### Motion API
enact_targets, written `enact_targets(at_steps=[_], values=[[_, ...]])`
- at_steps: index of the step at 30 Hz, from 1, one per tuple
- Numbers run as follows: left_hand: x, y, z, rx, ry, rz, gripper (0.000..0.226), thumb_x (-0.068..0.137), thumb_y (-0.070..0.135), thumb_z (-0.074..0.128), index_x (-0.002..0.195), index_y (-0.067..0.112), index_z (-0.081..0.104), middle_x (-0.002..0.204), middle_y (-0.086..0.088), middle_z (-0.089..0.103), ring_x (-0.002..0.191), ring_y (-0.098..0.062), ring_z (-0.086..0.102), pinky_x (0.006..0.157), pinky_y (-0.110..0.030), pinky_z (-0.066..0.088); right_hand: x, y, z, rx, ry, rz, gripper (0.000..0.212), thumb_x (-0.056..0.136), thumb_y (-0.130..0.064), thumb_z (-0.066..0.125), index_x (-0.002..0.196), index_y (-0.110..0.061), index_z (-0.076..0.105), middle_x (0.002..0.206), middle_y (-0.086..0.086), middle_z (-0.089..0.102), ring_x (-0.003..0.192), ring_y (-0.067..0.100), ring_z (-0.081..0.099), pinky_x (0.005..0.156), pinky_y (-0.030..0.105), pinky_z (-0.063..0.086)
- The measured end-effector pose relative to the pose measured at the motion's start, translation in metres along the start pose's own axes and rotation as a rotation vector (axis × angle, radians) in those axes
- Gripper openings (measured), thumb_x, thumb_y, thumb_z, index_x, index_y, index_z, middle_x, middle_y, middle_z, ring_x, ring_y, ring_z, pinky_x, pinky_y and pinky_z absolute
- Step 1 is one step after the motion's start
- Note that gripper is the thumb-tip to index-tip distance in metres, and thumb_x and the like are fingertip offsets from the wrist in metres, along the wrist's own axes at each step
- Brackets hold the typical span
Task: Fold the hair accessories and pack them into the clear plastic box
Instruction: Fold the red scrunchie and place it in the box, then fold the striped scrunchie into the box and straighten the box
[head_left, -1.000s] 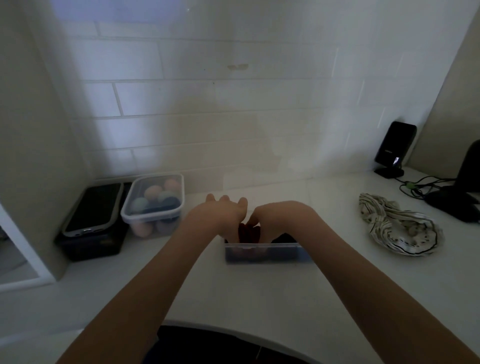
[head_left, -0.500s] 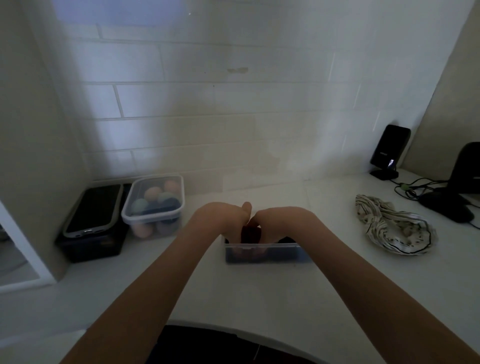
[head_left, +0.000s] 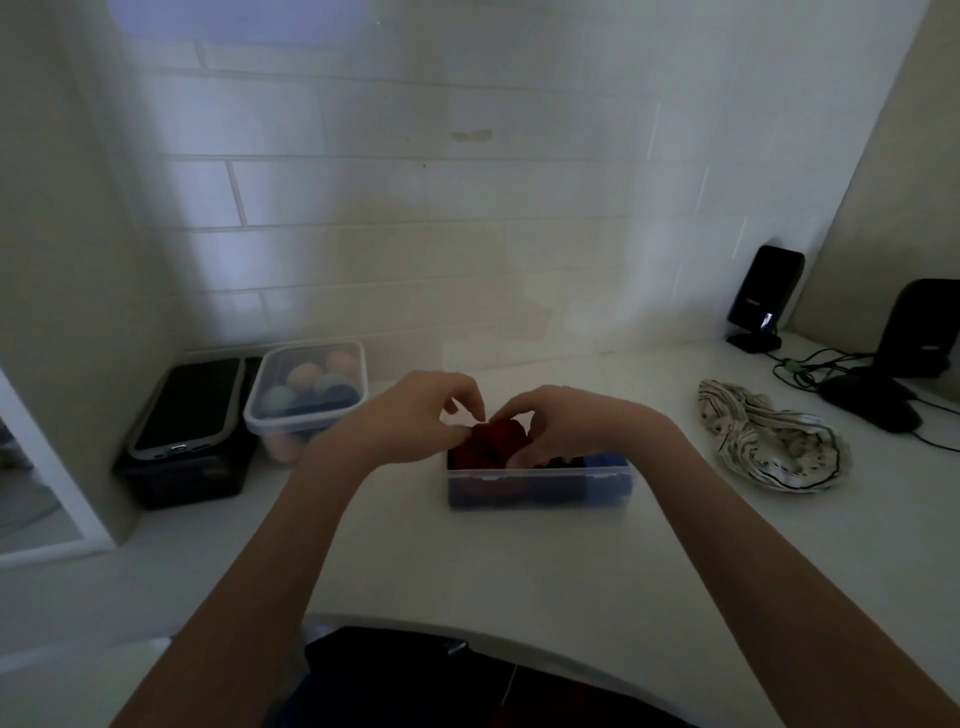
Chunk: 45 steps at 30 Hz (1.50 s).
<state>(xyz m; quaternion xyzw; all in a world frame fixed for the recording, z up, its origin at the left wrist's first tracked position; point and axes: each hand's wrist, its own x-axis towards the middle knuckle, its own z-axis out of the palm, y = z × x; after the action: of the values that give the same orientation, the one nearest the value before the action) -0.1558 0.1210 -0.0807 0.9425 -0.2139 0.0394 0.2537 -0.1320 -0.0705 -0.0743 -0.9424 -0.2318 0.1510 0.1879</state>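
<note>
Both hands (head_left: 415, 415) (head_left: 558, 423) pinch the red accessory (head_left: 496, 439) above the box (head_left: 540, 486).

White counter (head_left: 519, 561): clear plastic box (head_left: 540, 486), lidded tub (head_left: 306, 395), striped fabric (head_left: 769, 441), black case (head_left: 187, 467).

No text can be read: the black speaker (head_left: 763, 297) at 2 o'clock carries a small pale mark, too blurred to make out.
</note>
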Motion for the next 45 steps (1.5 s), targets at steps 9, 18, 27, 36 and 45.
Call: enact_targets(at_steps=[9, 18, 27, 36, 45], values=[[-0.002, 0.003, 0.022, -0.061, 0.178, 0.044, 0.029, 0.077, -0.002, 0.052, 0.075, 0.019, 0.073, 0.078, 0.005, 0.067, 0.076, -0.011, 0.059, 0.075, -0.023, 0.047, -0.018, 0.018, -0.004, 0.114, 0.317, -0.119, 0.020, 0.081, -0.021, 0.070, 0.100, -0.029, 0.069, 0.087, -0.005, 0.066, 0.074, 0.011, 0.059, 0.070, 0.023, 0.049], [-0.004, 0.004, 0.027, 0.202, -0.024, -0.013, 0.030, 0.080, 0.016, 0.053, 0.098, 0.028, 0.073, 0.091, 0.003, 0.072, 0.076, -0.016, 0.060, 0.071, -0.027, 0.046, -0.003, 0.014, 0.019, -0.322, 0.150, -0.096, 0.022, 0.087, -0.040, 0.056, 0.107, -0.045, 0.065, 0.093, -0.014, 0.066, 0.086, 0.010, 0.051, 0.081, 0.029, 0.029], [-0.005, 0.001, 0.025, -0.040, 0.108, 0.000, 0.030, 0.070, 0.001, 0.058, 0.083, 0.020, 0.076, 0.085, 0.000, 0.071, 0.080, -0.016, 0.062, 0.079, -0.030, 0.052, -0.004, 0.026, 0.017, 0.027, 0.186, -0.167, 0.030, 0.083, -0.023, 0.068, 0.113, -0.027, 0.066, 0.105, -0.013, 0.066, 0.088, -0.001, 0.059, 0.084, 0.012, 0.046], [-0.010, -0.002, 0.029, -0.242, 0.219, 0.028, 0.048, 0.062, -0.019, 0.044, 0.055, 0.019, 0.072, 0.073, -0.006, 0.071, 0.070, -0.014, 0.062, 0.067, -0.009, 0.043, -0.032, 0.091, 0.002, 0.001, 0.849, 0.114, 0.027, 0.089, -0.017, 0.058, 0.113, -0.027, 0.063, 0.112, -0.001, 0.069, 0.095, 0.014, 0.062, 0.090, 0.035, 0.049], [-0.006, 0.003, 0.046, -0.147, 0.137, -0.014, 0.039, 0.069, -0.015, 0.044, 0.070, 0.008, 0.076, 0.072, -0.009, 0.071, 0.067, -0.027, 0.063, 0.065, -0.026, 0.050, -0.033, 0.146, 0.032, -0.019, 0.523, 0.793, 0.051, 0.092, -0.027, 0.043, 0.141, -0.026, 0.031, 0.152, 0.013, 0.030, 0.138, 0.041, 0.024, 0.109, 0.063, 0.017]])
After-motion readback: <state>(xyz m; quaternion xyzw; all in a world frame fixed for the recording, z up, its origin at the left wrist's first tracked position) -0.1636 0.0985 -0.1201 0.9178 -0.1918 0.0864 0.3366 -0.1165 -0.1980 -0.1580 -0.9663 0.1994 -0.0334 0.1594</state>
